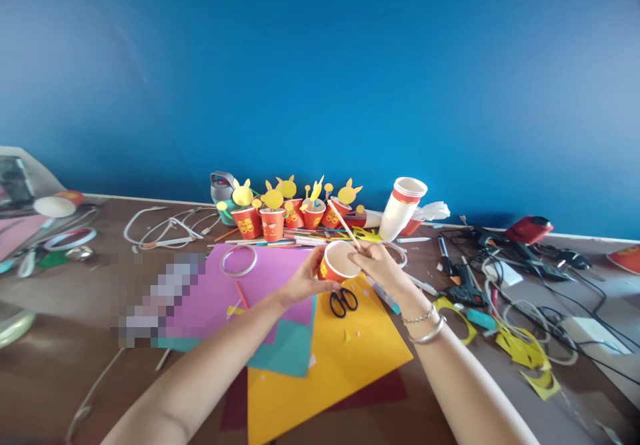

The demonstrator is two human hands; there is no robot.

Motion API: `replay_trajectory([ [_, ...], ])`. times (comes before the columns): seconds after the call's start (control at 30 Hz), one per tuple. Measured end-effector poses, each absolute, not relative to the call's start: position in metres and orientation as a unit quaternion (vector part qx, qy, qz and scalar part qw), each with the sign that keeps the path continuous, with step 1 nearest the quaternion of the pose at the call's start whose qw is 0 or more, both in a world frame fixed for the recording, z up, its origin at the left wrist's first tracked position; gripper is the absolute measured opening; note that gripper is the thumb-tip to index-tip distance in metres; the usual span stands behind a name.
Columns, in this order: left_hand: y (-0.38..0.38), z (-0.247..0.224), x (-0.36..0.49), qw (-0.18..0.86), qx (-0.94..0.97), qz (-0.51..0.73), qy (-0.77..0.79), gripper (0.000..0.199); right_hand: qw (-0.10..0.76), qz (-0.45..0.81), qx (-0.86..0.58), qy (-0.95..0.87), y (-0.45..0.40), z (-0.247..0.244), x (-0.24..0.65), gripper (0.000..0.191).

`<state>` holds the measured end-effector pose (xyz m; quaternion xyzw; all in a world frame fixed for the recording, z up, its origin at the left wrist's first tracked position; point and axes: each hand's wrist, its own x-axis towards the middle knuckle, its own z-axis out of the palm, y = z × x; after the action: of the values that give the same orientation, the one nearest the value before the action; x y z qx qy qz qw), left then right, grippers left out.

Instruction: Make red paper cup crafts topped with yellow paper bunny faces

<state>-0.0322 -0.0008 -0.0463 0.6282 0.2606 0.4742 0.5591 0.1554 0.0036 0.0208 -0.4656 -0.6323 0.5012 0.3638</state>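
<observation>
Tilted so that its white inside faces me, a red paper cup is gripped by my left hand, fingers wrapped round its left side. My right hand is closed on a thin pale stick, which slants up and left above the cup's rim. Just below the cup, black-handled scissors lie on a yellow paper sheet. Behind my hands stand several red cups with yellow rabbit-like paper cut-outs rising out of them.
A leaning stack of white cups stands at the back. Purple paper and a teal sheet lie left of the yellow one. To the right are a glue gun, tangled cables and yellow scraps. A tape roll rests on the purple paper.
</observation>
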Motion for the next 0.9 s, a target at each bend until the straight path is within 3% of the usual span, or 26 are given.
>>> replay_trajectory([
  [0.23, -0.0012, -0.0466, -0.0319, 0.560, 0.637, 0.457, 0.268, 0.089, 0.372, 0.481, -0.450, -0.654, 0.0072, 0.0156, 0.1566, 0.023],
  [0.4, -0.0007, -0.0491, -0.0321, 0.568, 0.637, 0.450, 0.263, 0.091, 0.350, 0.482, -0.453, -0.664, 0.0081, 0.0127, 0.1594, 0.035],
  [0.6, 0.0007, -0.0516, -0.0319, 0.558, 0.640, 0.458, 0.263, 0.093, 0.369, 0.476, -0.462, -0.650, 0.0076, 0.0127, 0.1564, 0.021],
  [0.9, -0.0044, -0.0436, -0.0310, 0.572, 0.644, 0.432, 0.267, 0.087, 0.350, 0.465, -0.464, -0.668, 0.0074, 0.0127, 0.1569, 0.014],
])
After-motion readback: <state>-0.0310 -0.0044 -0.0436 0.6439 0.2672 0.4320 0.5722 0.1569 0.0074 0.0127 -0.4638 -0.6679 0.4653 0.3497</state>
